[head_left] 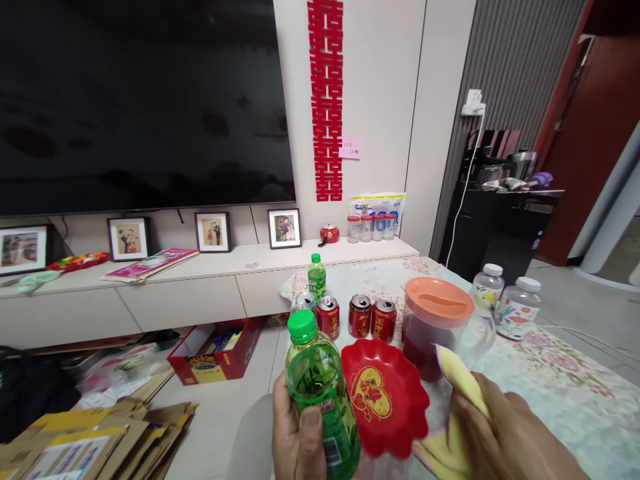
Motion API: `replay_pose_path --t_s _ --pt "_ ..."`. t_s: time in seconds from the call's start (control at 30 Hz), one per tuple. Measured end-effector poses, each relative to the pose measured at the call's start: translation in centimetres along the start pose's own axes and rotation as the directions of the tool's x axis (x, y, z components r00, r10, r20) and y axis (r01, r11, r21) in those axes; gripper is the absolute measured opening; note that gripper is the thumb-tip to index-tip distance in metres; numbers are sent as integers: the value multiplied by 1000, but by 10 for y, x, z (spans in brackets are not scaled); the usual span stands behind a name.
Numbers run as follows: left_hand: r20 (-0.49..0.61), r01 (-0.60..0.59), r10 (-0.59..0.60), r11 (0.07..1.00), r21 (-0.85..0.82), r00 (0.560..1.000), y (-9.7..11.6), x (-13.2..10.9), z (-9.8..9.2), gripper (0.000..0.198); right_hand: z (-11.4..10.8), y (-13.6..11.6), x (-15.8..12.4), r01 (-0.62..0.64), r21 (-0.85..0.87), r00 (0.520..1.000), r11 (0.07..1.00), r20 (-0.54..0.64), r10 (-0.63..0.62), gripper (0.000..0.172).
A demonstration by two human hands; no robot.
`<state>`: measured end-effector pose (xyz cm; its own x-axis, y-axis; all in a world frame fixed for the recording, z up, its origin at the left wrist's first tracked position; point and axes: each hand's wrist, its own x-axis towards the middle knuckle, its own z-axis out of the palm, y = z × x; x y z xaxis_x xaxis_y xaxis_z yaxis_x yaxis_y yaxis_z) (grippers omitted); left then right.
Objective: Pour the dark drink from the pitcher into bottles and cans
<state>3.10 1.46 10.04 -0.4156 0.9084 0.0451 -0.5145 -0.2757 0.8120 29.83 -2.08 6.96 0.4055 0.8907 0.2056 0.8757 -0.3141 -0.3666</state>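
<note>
Currently, green bottle (327,417) is being clasped by left hand (295,430), yellow cloth (453,447) by right hand (505,427); steadiness probably being needed.

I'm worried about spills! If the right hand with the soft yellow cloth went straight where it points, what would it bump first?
Going forward and left, the right hand would probably meet the red, scalloped dish first; depth is unclear, so it might be the clear, orange-lidded pitcher.
</note>
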Motion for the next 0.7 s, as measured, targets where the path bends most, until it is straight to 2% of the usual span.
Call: replay_pose_path --t_s 0.07,0.2,0.33,0.4,0.6,0.7 --pt "15 18 -18 1000 5 1000 -2 -1 -1 95 13 2 6 21 -78 999 997 30 -19 50" --pt "27 49 -50 999 17 998 -5 -3 -3 98 45 -9 12 125 -183 991 975 -13 -130 45" --pt "48 73 -73 997 3 996 -6 -3 -3 103 67 -29 11 206 -266 972 942 164 -167 37" --pt "61 76 -77 997 13 995 -6 -2 -4 103 76 -35 8 251 -259 960 933 191 -205 39" --pt "161 42 -54 996 79 985 -14 4 -3 87 103 -31 7 351 -180 936 919 91 -340 38" --pt "195 27 -50 993 117 980 -26 0 0 83 98 -30 9 399 -95 916 912 -2 -401 32"
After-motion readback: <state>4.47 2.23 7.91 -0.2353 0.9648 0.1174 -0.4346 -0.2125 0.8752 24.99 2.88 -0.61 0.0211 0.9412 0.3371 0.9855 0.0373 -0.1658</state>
